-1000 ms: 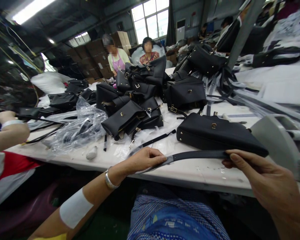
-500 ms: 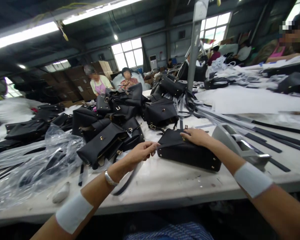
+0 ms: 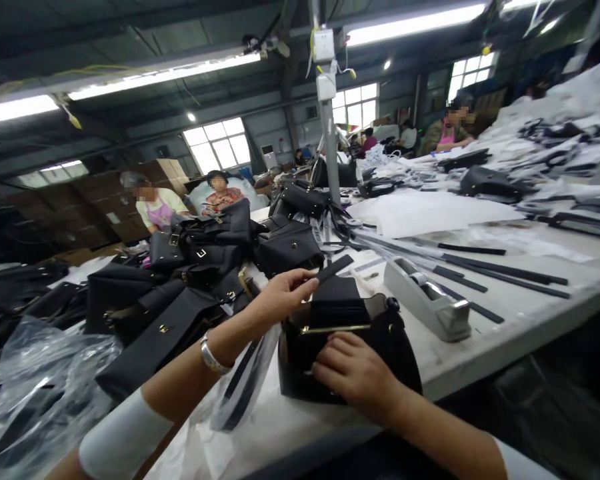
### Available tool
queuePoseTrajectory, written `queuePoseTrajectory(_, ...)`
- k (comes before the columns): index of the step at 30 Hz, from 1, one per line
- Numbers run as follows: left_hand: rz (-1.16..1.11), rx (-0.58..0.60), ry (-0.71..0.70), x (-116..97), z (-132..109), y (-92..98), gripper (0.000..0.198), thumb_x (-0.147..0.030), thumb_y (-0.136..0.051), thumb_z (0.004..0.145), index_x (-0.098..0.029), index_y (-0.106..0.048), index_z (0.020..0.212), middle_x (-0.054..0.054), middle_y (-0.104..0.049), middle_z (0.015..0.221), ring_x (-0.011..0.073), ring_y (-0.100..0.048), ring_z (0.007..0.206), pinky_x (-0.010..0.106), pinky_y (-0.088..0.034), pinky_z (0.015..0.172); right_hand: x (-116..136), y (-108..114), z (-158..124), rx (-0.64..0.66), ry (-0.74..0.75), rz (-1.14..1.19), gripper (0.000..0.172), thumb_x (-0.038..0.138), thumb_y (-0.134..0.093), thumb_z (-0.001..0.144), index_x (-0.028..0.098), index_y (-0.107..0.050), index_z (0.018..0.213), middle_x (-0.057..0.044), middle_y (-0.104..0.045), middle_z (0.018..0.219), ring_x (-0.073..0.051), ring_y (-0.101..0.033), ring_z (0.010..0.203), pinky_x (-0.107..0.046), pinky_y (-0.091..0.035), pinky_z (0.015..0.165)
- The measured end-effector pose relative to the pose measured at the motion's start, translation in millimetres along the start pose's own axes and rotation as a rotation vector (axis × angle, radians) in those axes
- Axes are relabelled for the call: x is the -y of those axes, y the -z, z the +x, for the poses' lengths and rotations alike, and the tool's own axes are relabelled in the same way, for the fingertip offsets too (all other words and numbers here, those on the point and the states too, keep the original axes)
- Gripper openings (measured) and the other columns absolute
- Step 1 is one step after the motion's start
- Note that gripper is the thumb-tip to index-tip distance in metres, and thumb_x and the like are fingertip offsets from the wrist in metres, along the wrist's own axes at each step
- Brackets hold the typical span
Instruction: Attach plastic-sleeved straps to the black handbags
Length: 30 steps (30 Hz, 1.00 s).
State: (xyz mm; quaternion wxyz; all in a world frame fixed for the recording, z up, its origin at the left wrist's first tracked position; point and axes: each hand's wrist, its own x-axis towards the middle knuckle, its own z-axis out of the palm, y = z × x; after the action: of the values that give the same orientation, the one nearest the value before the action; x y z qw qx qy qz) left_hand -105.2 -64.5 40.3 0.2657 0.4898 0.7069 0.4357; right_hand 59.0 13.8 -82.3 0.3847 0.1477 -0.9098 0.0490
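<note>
A black handbag point(image 3: 400, 353) stands in front of me at the table's near edge, its top open and a gold zip line showing across the mouth. My right hand point(image 3: 360, 373) is closed over the near rim of the bag, with the fingertips bent into the opening. Above the bag's left side, my left hand point(image 3: 293, 293) pinches a flat black strap point(image 3: 336, 268) between thumb and fingers. The strap's free end points up and to the right. Whether it is joined to the bag I cannot tell.
Black handbags point(image 3: 165, 327) are heaped on the left, beside crumpled clear plastic point(image 3: 55, 373). Right of my bag stands a grey tape dispenser point(image 3: 425, 297), with loose black straps point(image 3: 500, 270) behind it. Co-workers point(image 3: 157, 203) sit farther back, near a metal post point(image 3: 330, 147).
The bag has gone from lying down to standing with its mouth open towards me. My right hand moved from its top to the rim; my left hand rose with the strap. The view swung right.
</note>
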Motion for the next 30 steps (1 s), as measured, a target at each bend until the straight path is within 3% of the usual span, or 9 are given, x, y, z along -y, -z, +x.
queuePoseTrajectory(4, 0.222, 0.199, -0.025, -4, 2, -47.0, 0.034, -0.048, -0.058, 0.088, -0.016, -0.070, 0.087, -0.003, -0.058, 0.065, 0.0127, -0.051, 0.061, 0.024, -0.037, 0.057, 33, 0, -19, -0.090, -0.020, 0.049, 0.018, 0.014, -0.051, 0.096, 0.019, -0.067, 0.101, -0.001, -0.072, 0.082, -0.015, -0.064, 0.075, -0.036, -0.049, 0.091)
queuePoseTrajectory(8, 0.261, 0.275, -0.048, 10, -3, -69.4, 0.029, -0.044, -0.058, 0.088, -0.016, -0.066, 0.083, -0.002, -0.061, 0.069, 0.0133, -0.053, 0.065, 0.024, -0.039, 0.060, 35, 37, -36, -0.206, -0.044, 0.124, 0.024, 0.012, -0.056, 0.094, 0.018, -0.064, 0.116, -0.002, -0.076, 0.100, -0.015, -0.069, 0.091, -0.035, -0.047, 0.102)
queuePoseTrajectory(10, 0.176, 0.302, 0.034, 17, -7, -72.1, 0.031, -0.046, -0.056, 0.089, -0.016, -0.063, 0.084, -0.003, -0.057, 0.067, 0.0113, -0.049, 0.060, 0.022, -0.037, 0.055, 26, 59, -48, -0.372, -0.232, 0.065, 0.033, 0.010, -0.058, 0.092, 0.022, -0.062, 0.123, -0.003, -0.075, 0.109, -0.016, -0.068, 0.102, -0.036, -0.044, 0.107)
queuePoseTrajectory(12, 0.068, 0.339, 0.114, 19, -11, -73.4, 0.032, -0.048, -0.055, 0.089, -0.016, -0.061, 0.088, -0.004, -0.054, 0.068, 0.0087, -0.044, 0.054, 0.020, -0.034, 0.050, 12, 73, -61, -0.491, -0.586, -0.001, 0.038, 0.017, -0.060, 0.092, 0.024, -0.059, 0.129, -0.007, -0.070, 0.121, -0.021, -0.063, 0.115, -0.041, -0.044, 0.108)
queuePoseTrajectory(15, -0.072, 0.398, 0.145, 11, -16, -76.8, 0.033, -0.048, -0.059, 0.088, -0.016, -0.060, 0.093, -0.002, -0.058, 0.077, 0.0066, -0.045, 0.055, 0.019, -0.034, 0.051, -8, 78, -74, -0.367, -0.940, 0.188, 0.040, 0.038, -0.059, 0.093, 0.022, -0.062, 0.130, -0.011, -0.065, 0.130, -0.028, -0.060, 0.122, -0.046, -0.047, 0.104)
queuePoseTrajectory(17, -0.131, 0.424, 0.155, -1, -17, -80.1, 0.033, -0.047, -0.061, 0.086, -0.015, -0.060, 0.093, 0.001, -0.062, 0.084, 0.0070, -0.049, 0.059, 0.020, -0.037, 0.054, -14, 75, -77, -0.259, -0.972, 0.378, 0.038, 0.044, -0.058, 0.093, 0.022, -0.067, 0.123, -0.010, -0.067, 0.127, -0.027, -0.062, 0.118, -0.043, -0.049, 0.103)
queuePoseTrajectory(21, -0.085, 0.417, 0.178, -21, -12, -84.5, 0.038, -0.051, -0.062, 0.084, -0.015, -0.062, 0.097, -0.001, -0.059, 0.078, 0.0071, -0.047, 0.056, 0.020, -0.035, 0.052, -12, 74, -71, -0.305, -0.993, 0.517, 0.029, 0.039, -0.064, 0.089, 0.026, -0.072, 0.114, -0.005, -0.069, 0.117, -0.023, -0.064, 0.108, -0.034, -0.051, 0.095)
queuePoseTrajectory(26, 0.121, 0.369, 0.152, -35, -1, -78.5, 0.049, -0.061, -0.054, 0.086, -0.015, -0.056, 0.068, -0.007, -0.040, 0.053, 0.0065, -0.033, 0.047, 0.021, -0.022, 0.045, -8, 74, -65, -0.385, -1.049, 0.565, 0.017, 0.033, -0.072, 0.083, 0.024, -0.073, 0.097, -0.001, -0.068, 0.095, -0.018, -0.063, 0.082, -0.029, -0.051, 0.078)
queuePoseTrajectory(30, 0.221, 0.430, 0.260, -51, 4, -68.5, 0.037, -0.051, -0.058, 0.085, -0.015, -0.063, 0.080, -0.003, -0.060, 0.063, 0.0080, -0.044, 0.047, 0.021, -0.030, 0.045, -5, 71, -65, -0.444, -1.059, 0.554, 0.020, 0.033, -0.073, 0.083, 0.024, -0.071, 0.101, -0.001, -0.069, 0.101, -0.019, -0.063, 0.094, -0.029, -0.049, 0.087)
